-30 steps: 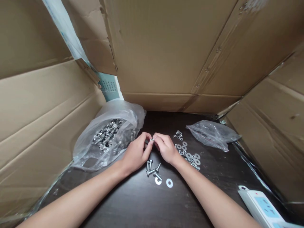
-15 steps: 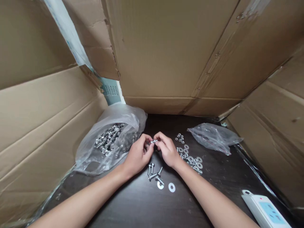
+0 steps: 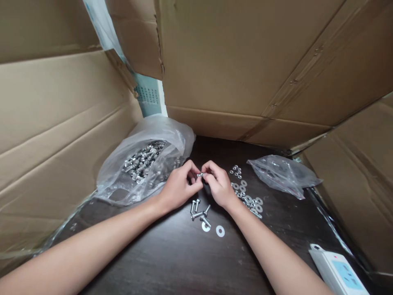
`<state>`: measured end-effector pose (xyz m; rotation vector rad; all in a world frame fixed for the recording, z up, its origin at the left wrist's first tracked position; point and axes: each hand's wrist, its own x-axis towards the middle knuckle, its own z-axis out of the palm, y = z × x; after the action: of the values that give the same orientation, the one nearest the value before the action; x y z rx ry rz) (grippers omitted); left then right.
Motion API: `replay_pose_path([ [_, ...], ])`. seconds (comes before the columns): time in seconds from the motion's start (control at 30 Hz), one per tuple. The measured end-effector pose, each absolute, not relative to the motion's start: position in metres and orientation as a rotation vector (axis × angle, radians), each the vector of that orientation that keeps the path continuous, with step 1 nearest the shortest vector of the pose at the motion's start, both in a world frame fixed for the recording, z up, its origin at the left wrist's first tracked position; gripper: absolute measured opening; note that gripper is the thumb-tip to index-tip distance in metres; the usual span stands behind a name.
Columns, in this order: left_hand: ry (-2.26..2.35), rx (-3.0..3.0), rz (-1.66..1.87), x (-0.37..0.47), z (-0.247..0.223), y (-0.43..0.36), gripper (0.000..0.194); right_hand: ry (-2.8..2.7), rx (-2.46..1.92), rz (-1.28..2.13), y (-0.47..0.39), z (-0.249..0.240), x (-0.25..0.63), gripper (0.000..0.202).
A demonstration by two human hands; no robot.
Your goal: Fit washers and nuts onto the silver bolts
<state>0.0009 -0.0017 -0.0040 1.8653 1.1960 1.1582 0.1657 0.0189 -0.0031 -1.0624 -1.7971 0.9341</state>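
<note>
Head view: my left hand point(image 3: 179, 188) and right hand point(image 3: 218, 187) still pinch one small bolt point(image 3: 200, 175) between them, unchanged, over loose bolts point(image 3: 199, 211) on the table point(image 3: 172, 254).

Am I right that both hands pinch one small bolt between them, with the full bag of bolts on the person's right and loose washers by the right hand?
Not quite. The full bag of bolts lies on the person's left, as the head view shows. The rest holds: left hand and right hand pinch one small bolt, with loose washers by the right hand.
</note>
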Motion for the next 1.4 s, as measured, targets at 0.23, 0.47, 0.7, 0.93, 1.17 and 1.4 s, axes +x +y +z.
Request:
replay_pose_path([
  [0.23,1.191,1.901,1.163,0.0002,-0.0040,-0.0014,0.009,-1.844,-1.045,0.940,0.0192,-0.0028,0.1662,0.017],
  [0.47,1.183,1.926,1.152,0.0009,-0.0043,-0.0023,0.011,-1.874,-1.115,0.948,0.0181,-0.0022,0.1646,0.035],
  [0.7,1.220,1.881,1.191,0.0008,-0.0034,-0.0014,0.011,-1.822,-1.062,0.944,0.0178,-0.0015,0.1654,0.017],
  [0.93,1.254,1.880,1.169,0.0012,-0.0022,-0.0026,0.009,-1.865,-1.062,0.918,0.0193,-0.0025,0.1656,0.020],
  [1.17,1.257,1.873,1.174,0.0017,0.0013,-0.0052,0.010,-1.814,-1.143,1.001,0.0206,-0.0055,0.1627,0.040],
  [1.4,1.278,1.843,1.210,0.0028,0.0019,-0.0070,0.008,-1.747,-1.068,1.038,0.0189,-0.0013,0.1641,0.032],
])
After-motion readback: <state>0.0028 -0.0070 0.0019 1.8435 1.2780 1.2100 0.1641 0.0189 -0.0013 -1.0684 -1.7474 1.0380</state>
